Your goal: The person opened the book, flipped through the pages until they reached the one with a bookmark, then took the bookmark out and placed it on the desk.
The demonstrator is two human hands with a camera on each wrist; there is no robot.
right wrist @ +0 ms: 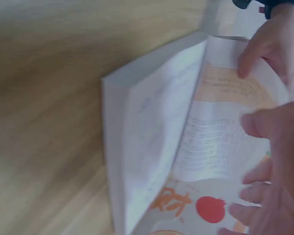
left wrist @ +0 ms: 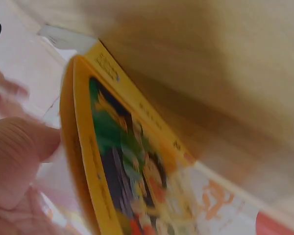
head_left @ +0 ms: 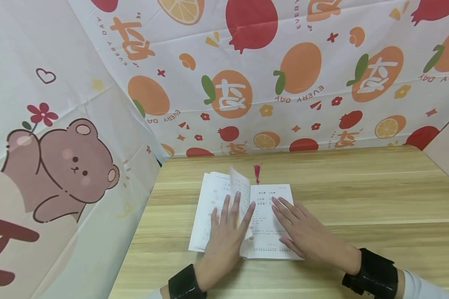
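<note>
An open book [head_left: 271, 238] lies on the wooden table, its pages printed with text. One page [head_left: 239, 180] stands partly raised near the middle fold. My left hand [head_left: 226, 238] rests over the left pages with its fingers spread and straight. On the right page lies my right hand [head_left: 307, 232], fingers extended and slanting up to the left. In the left wrist view the book's yellow illustrated cover [left wrist: 132, 161] shows beside the left thumb [left wrist: 19, 152]. The right wrist view is blurred; there the right hand [right wrist: 279, 166] is next to the page [right wrist: 210, 127].
A red tassel [head_left: 257, 172] lies at the book's top edge. The wooden table [head_left: 359, 195] extends on both sides. Behind it hangs a fruit-print cloth [head_left: 262, 79], and at the left a cloth with a bear [head_left: 75, 166]. Each wrist wears a black band [head_left: 376, 274].
</note>
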